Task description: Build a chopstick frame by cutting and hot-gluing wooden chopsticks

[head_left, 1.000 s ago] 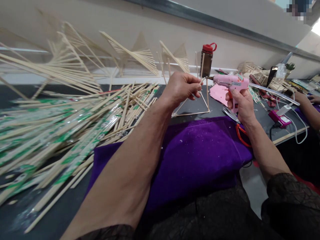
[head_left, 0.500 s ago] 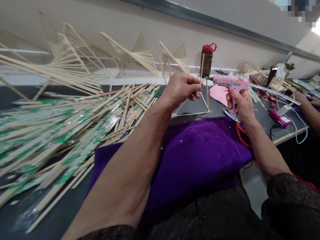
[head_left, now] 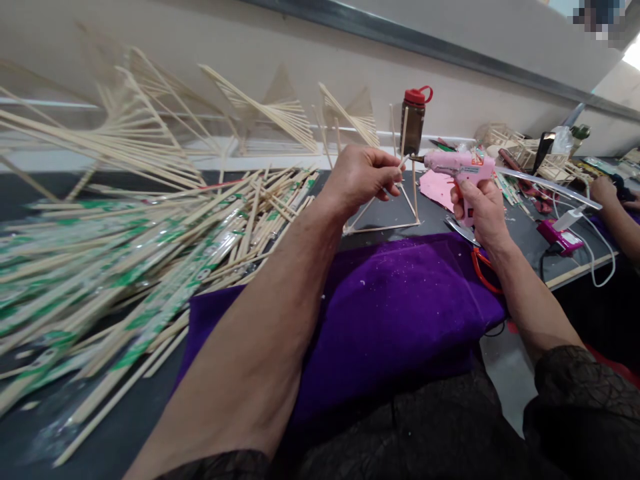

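My right hand [head_left: 483, 203] is wrapped round the grip of a pink hot glue gun [head_left: 457, 163], whose nozzle points left. A long clear glue stick [head_left: 550, 187] juts from its back. My left hand [head_left: 367, 175] pinches a thin wooden stick [head_left: 405, 161], and the nozzle is at the stick's end; whether they touch I cannot tell. Behind and below my left hand stands a small frame of sticks [head_left: 385, 229] on the dark table, partly hidden by that hand.
Loose and packaged chopsticks [head_left: 165, 247] cover the left of the table. Twisted stick structures [head_left: 270, 110] stand along the wall beside a red-capped bottle [head_left: 414, 120]. A purple cloth [head_left: 400, 300] lies in front, with red-handled scissors [head_left: 485, 270]. Another person's hand [head_left: 605, 193] is at far right.
My hands and the glue gun stay nearly still, with the nozzle a touch further left at the stick's end. The other person's hands at far right have shifted slightly.
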Tool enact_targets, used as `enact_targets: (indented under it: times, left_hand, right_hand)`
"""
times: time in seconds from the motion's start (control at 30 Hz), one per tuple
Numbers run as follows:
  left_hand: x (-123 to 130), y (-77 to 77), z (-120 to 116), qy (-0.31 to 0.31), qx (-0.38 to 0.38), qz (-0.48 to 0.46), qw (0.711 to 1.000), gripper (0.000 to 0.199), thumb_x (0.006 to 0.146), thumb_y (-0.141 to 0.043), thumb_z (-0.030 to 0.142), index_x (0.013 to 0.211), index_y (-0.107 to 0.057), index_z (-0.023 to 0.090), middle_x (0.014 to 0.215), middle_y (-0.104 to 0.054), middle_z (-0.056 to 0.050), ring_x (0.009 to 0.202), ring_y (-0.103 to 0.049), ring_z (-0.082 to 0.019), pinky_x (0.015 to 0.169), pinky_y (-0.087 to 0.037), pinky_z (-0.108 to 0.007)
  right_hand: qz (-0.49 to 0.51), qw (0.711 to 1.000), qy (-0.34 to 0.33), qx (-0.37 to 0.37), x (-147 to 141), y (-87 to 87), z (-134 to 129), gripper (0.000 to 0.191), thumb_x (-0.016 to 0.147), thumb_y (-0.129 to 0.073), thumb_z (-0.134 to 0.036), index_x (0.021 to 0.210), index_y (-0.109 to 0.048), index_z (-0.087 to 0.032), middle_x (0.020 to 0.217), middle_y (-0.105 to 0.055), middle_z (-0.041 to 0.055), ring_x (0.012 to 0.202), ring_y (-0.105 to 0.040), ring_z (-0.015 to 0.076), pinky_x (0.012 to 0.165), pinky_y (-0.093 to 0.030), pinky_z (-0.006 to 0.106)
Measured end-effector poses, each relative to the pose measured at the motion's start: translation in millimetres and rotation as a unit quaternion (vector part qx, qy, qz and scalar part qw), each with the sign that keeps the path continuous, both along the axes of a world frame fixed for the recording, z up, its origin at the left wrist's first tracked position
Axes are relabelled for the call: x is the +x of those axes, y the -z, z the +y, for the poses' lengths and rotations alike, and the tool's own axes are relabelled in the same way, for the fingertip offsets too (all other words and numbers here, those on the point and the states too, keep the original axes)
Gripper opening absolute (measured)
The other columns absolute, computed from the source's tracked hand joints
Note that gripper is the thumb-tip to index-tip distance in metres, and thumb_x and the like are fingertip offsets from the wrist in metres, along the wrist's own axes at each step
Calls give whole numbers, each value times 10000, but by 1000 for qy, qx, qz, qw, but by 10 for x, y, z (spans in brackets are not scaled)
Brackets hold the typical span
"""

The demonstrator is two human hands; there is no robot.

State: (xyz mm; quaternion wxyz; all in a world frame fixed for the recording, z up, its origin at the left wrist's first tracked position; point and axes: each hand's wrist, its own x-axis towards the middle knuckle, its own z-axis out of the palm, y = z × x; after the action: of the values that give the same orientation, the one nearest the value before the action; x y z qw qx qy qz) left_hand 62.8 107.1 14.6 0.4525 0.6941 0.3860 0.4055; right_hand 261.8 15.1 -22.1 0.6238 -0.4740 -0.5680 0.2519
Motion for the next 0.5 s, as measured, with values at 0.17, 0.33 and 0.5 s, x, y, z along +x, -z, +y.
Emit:
enact_targets:
  times: [0.17,0.33,0.5]
  left_hand:
    - [1,5,2,1,3,2,1000,154,777,-669,75,890,-764,115,624,-665,-36,611,-682,-138,633,-584,-253]
    - [-5,-2,-6,6,2,3,1000,146,778,-662,75,880,-759,115,618,-659,-26,600,-675,-130,627,-583,-247]
    - [-6,-14,-16,0,1,1,1000,134,778,-660,73,862,-755,117,618,-653,-22,591,-665,-119,624,-574,-233]
  right_hand:
    - [-2,1000,12,-9,0,2,4,416,854,-664,-622,772,-555,-228,674,-625,-28,452,-482,54,411,-391,210]
    - [3,1000,2,-6,-5,8,6,410,844,-673,-616,779,-555,-229,671,-614,-35,446,-478,54,409,-385,212]
    - [4,1000,-3,1,-1,16,7,422,839,-675,-626,770,-547,-230,668,-618,-35,446,-476,55,408,-388,216]
